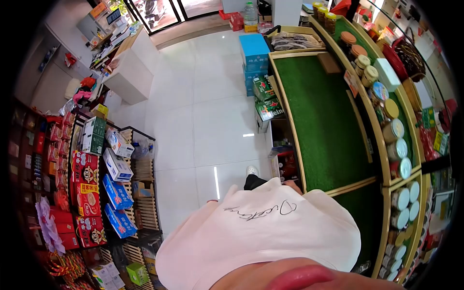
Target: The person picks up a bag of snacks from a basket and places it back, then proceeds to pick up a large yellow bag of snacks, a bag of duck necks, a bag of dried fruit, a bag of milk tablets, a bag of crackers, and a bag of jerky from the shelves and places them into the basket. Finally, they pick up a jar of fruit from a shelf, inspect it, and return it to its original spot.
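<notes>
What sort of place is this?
Probably a small grocery or convenience shop: rows of lidded jars, boxed goods on slatted racks, and a counter with a monitor near the doorway.

boxes beside display stand

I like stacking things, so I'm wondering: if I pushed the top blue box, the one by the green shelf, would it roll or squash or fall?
The top blue box has flat sides and square corners, so it would probably slide, not roll. Its straight edges suggest it's fairly stiff. It sits on the lower blue box, so a big push might tip it off.
</notes>
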`<state>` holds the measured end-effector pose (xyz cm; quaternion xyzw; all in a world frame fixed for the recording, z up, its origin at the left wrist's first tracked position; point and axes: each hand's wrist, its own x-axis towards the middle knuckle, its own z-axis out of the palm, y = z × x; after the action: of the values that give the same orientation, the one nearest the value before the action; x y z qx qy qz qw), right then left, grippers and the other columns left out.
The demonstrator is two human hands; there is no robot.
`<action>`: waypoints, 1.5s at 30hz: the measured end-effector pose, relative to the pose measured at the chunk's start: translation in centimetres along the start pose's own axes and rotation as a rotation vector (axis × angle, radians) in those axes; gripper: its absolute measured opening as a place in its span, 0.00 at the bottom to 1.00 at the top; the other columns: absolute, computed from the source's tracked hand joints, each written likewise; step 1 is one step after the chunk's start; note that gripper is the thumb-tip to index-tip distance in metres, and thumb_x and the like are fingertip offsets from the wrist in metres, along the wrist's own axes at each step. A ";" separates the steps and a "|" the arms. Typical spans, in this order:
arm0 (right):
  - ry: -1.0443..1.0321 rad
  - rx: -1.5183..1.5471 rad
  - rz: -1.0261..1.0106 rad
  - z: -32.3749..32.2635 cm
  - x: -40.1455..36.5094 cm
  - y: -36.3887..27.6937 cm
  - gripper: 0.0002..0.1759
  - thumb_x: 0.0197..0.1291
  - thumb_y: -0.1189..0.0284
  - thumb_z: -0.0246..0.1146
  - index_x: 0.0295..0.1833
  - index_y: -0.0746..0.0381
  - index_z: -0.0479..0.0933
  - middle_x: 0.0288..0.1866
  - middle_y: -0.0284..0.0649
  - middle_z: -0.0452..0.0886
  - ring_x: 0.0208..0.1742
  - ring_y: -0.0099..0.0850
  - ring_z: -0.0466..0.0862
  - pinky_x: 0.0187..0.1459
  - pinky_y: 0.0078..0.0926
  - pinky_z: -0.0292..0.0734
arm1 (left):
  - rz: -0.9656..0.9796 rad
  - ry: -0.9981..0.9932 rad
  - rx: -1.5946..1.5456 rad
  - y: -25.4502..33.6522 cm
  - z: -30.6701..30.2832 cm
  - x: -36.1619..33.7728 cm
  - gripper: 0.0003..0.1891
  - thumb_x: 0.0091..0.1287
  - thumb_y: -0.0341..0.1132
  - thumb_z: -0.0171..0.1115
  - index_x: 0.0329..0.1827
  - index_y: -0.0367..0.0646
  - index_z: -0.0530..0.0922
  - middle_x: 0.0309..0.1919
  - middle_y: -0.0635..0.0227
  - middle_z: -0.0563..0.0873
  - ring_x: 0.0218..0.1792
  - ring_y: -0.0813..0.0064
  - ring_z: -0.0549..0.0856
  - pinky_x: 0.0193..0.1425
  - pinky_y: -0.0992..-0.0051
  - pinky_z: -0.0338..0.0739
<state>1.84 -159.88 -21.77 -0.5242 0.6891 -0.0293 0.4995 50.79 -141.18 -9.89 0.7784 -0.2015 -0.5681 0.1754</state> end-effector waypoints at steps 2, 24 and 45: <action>-0.027 0.119 0.122 -1.8 0.6 -4.7 0.17 0.49 0.63 0.58 0.40 0.62 0.81 0.34 0.46 0.83 0.34 0.37 0.83 0.36 0.33 0.76 | -0.035 0.038 0.019 2.7 -2.2 1.4 0.18 0.60 0.43 0.58 0.49 0.42 0.76 0.35 0.65 0.84 0.30 0.73 0.81 0.29 0.76 0.73; 0.162 0.384 0.312 -12.5 17.0 -37.3 0.16 0.53 0.76 0.49 0.47 0.59 0.76 0.29 0.41 0.83 0.23 0.27 0.80 0.24 0.26 0.74 | 0.419 -0.182 0.011 59.0 -13.1 28.2 0.14 0.65 0.41 0.55 0.46 0.41 0.76 0.32 0.67 0.84 0.29 0.81 0.79 0.30 0.82 0.72; 1.680 0.183 -0.421 -69.1 25.0 -63.0 0.40 0.45 0.63 0.69 0.63 0.62 0.60 0.58 0.48 0.70 0.55 0.42 0.74 0.53 0.34 0.72 | 1.513 -1.030 0.082 113.8 30.1 15.8 0.19 0.66 0.27 0.48 0.61 0.35 0.66 0.54 0.57 0.76 0.55 0.69 0.76 0.58 0.74 0.68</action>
<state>-2.97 -240.37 31.85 -0.4032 0.7133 -0.5533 -0.1501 13.37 -248.16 25.57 0.0951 -0.7308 -0.5712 0.3615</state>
